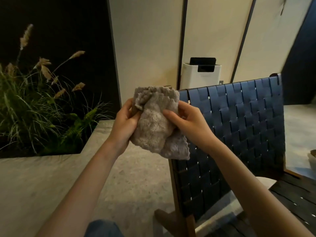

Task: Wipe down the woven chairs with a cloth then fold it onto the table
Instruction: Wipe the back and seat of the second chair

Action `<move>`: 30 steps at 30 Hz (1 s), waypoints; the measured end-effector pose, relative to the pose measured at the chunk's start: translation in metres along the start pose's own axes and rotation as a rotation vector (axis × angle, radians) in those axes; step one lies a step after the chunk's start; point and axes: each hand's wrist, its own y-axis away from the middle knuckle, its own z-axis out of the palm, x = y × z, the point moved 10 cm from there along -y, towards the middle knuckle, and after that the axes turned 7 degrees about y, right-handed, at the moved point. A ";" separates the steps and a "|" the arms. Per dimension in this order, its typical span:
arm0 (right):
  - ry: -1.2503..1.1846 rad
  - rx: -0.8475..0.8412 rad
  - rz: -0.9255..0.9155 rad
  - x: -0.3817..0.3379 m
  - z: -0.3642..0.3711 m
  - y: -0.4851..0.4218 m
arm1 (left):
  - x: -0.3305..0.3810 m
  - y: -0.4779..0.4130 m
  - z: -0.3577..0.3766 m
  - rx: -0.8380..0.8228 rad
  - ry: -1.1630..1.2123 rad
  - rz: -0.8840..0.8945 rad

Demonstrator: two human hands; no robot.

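A fluffy grey cloth (154, 124) is bunched up in the air in front of me, level with the top left corner of a woven chair. My left hand (124, 123) grips its left side with curled fingers. My right hand (185, 123) holds its right side, thumb pressed on the front. The chair's dark blue woven backrest (239, 127) in a brown wooden frame stands just right of the cloth, seen from behind. Part of its woven seat (297, 204) shows at the lower right.
A planter with tall grasses and ferns (39, 106) sits at the left behind a low concrete ledge (34, 177). A white appliance (201, 74) stands against the panelled wall behind the chair. Speckled floor (136, 182) lies below my arms.
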 end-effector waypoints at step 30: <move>0.460 0.415 -0.297 0.013 -0.016 -0.035 | -0.018 -0.041 0.064 -0.004 -0.083 0.220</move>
